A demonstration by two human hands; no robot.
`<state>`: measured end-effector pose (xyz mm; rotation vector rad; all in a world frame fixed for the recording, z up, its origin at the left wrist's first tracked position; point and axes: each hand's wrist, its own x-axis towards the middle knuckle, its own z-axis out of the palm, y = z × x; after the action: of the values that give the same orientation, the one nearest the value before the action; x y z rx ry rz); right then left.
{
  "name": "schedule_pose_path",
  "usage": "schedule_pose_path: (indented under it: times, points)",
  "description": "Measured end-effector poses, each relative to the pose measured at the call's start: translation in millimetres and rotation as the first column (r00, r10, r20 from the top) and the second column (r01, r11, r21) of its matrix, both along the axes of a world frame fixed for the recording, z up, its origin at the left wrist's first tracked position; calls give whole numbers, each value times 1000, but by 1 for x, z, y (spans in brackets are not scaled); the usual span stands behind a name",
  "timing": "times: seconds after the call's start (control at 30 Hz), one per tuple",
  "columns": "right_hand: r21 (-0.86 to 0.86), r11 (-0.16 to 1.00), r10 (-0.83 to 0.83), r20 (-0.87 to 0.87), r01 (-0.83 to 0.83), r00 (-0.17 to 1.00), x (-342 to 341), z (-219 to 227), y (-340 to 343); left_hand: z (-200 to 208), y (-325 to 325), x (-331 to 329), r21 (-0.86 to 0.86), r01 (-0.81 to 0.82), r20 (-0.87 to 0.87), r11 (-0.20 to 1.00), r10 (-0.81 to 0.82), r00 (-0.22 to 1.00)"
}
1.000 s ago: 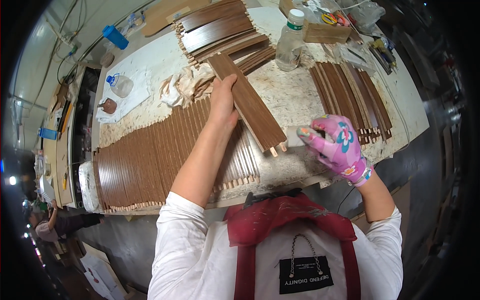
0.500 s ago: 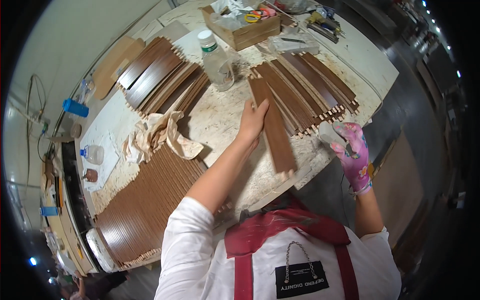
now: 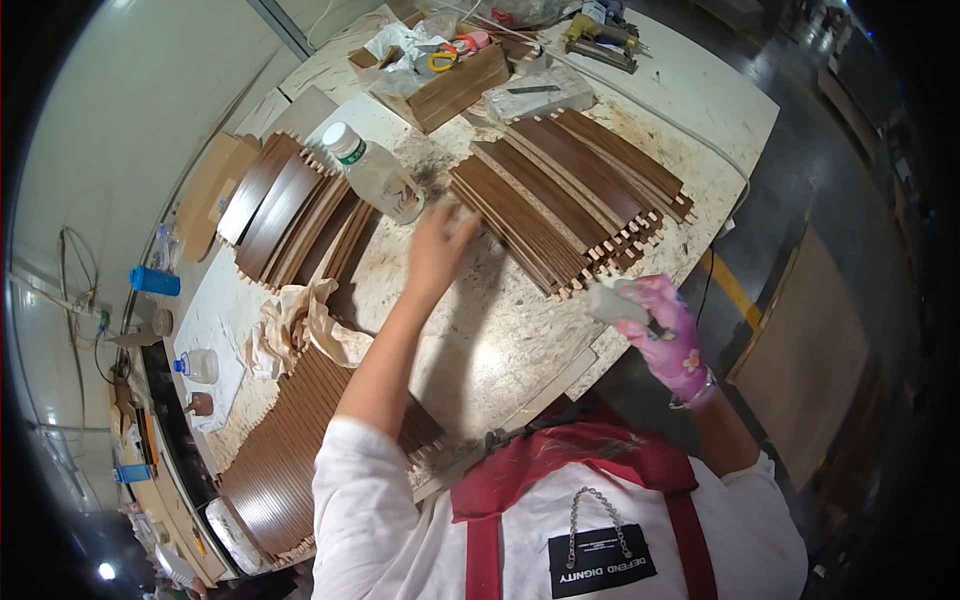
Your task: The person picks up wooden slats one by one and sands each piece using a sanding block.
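While a pale block [image 3: 614, 306] is gripped in the gloved right hand [image 3: 669, 338] at the near edge of the tabletop [image 3: 480, 345], the left hand [image 3: 438, 256] is held spread, empty, beside dowel-ended wooden slats [image 3: 520, 215], laid parallel, apparently for neat alignment.

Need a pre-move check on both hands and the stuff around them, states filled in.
1. Left hand empty: ok, open with nothing in its grasp.
2. Right hand has the block: ok, pale block held at the fingertips.
3. Both hands gloved: not ok, right is gloved, left is bare.
4. Left hand clear of the slats beside it: cannot tell, fingertips are close to their edge and contact is unclear.
5. Tall bottle capped: ok, white cap on.
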<state>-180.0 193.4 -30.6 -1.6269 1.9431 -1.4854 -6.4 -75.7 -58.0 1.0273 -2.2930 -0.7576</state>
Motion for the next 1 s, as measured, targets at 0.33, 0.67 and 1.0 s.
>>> schedule_pose_path:
  times: [0.33, 0.67, 1.0]
  points:
    - [122, 786, 541, 338, -606, 770, 80, -18, -71, 2, 57, 191, -462, -122, 555, 879, 393, 733]
    - [111, 806, 470, 476, -581, 743, 102, -41, -73, 22, -53, 251, -13, -611, 598, 791, 496, 629]
    - [130, 842, 319, 662, -523, 678, 107, -35, -76, -37, -28, 237, -151, -443, 549, 884, 448, 706]
